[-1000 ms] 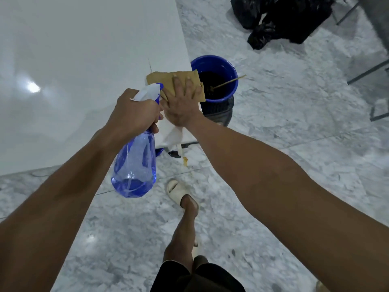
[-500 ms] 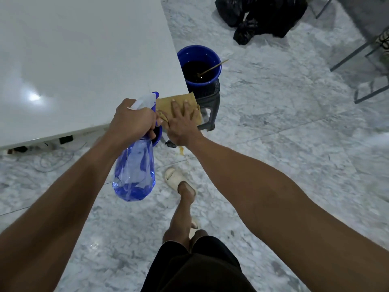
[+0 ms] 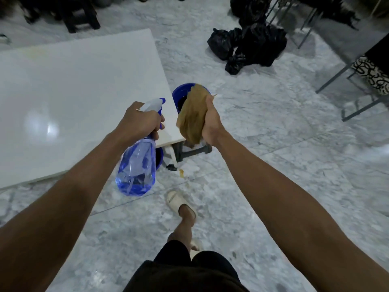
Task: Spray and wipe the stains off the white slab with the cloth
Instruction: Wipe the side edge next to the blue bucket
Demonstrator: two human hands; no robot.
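The person has bare forearms, black shorts [image 3: 189,270] and a cream slide sandal [image 3: 179,202].

Blue bucket [image 3: 179,95] mostly hidden behind cloth [image 3: 192,116]; white slab [image 3: 73,98] cut off left; far furniture blurred.

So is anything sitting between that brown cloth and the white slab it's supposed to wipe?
Nothing visible. The right hand holds the cloth up in the air just past the white slab corner, above the blue bucket. The left hand holds the spray bottle over the slab's near edge, not in the cloth's way.
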